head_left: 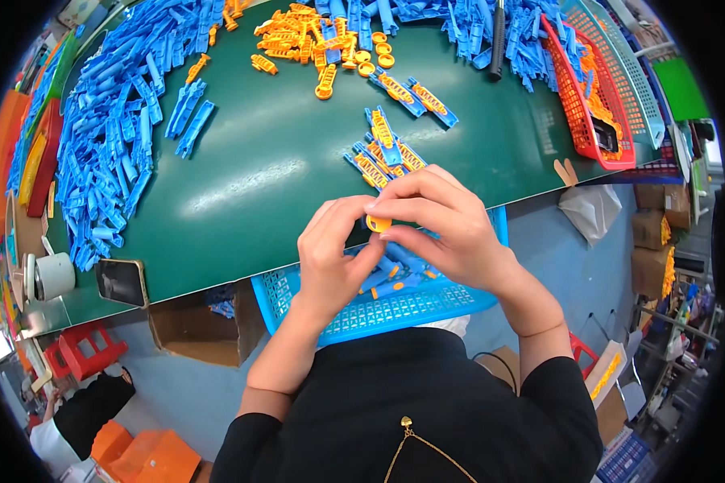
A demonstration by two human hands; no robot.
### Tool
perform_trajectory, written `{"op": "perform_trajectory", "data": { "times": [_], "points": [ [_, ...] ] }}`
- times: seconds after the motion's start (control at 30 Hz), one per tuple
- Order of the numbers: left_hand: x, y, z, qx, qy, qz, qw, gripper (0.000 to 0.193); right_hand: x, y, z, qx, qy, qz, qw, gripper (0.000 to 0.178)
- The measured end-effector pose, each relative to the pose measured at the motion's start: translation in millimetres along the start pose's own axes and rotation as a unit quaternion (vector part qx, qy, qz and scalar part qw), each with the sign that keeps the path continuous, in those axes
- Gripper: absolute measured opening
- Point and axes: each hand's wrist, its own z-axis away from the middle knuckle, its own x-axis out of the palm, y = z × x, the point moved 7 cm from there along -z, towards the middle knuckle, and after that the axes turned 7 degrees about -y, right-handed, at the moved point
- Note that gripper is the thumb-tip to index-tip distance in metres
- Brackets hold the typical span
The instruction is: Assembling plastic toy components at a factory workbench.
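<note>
Over the table's near edge, my left hand [328,251] and my right hand [451,224] meet with fingertips closed on a small yellow-orange round plastic cap [377,224]. Whether the cap sits on a larger part is hidden by the fingers. Just beyond my hands lies a group of blue half-shells with orange ribbed inserts [386,138]; two similar ones [432,102] rest farther off. Below my hands, a light blue basket [395,306] holds blue tube-like pieces [407,262] with orange ends.
Blue shells are heaped along the left [109,153] and far right [479,28] of the green table [250,177]. Orange ribbed parts [294,36] and round caps [385,60] lie at the back. A red basket [576,105], a phone [122,282] and a dark-handled tool [498,48] are around.
</note>
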Motion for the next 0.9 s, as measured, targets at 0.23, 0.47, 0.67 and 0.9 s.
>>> {"op": "perform_trajectory", "data": {
  "times": [0.23, 0.47, 0.67, 0.9],
  "points": [
    [8, -6, 2, -0.030, -0.073, 0.067, 0.995, 0.034, 2, -2, -3, 0.000, -0.031, 0.007, 0.999, 0.030],
    [34, -17, 13, -0.182, -0.165, 0.284, 0.927, 0.068, 2, -9, -2, -0.002, -0.014, 0.030, 0.999, 0.029],
    [36, -16, 13, -0.180, -0.163, 0.315, 0.917, 0.064, 1, -11, -1, 0.003, 0.000, 0.047, 0.999, 0.028],
    [34, -12, 10, -0.184, -0.159, 0.317, 0.917, 0.063, -1, -11, -3, 0.019, 0.006, 0.057, 0.998, 0.027]
  ]
}}
